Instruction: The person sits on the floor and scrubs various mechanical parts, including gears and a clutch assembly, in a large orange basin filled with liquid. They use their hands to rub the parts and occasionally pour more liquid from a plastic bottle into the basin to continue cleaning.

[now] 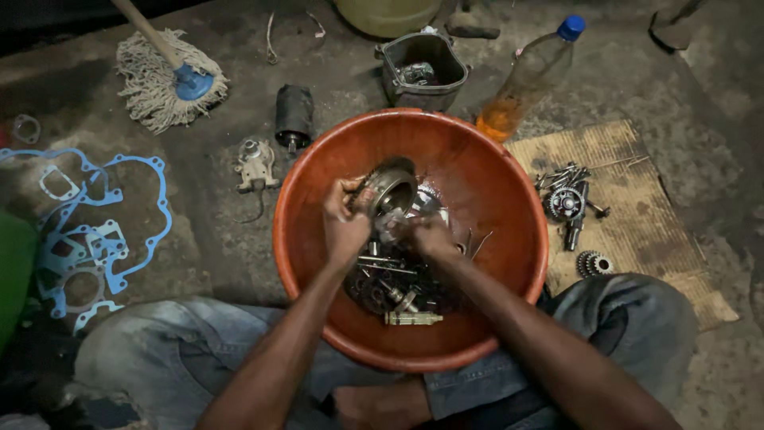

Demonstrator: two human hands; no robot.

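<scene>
Bare forearms, no sleeves; worn, faded blue jeans (dusty and grimy at the knees).

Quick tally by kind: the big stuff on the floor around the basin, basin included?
Orange basin: 1
Mop: 1
Plastic bottle: 1
Blue gasket set: 1
Cardboard sheet: 1
Black metal housing: 1
Black cylinder: 1
Total: 7

Head view, close, straight down over basin (318, 175)
</scene>
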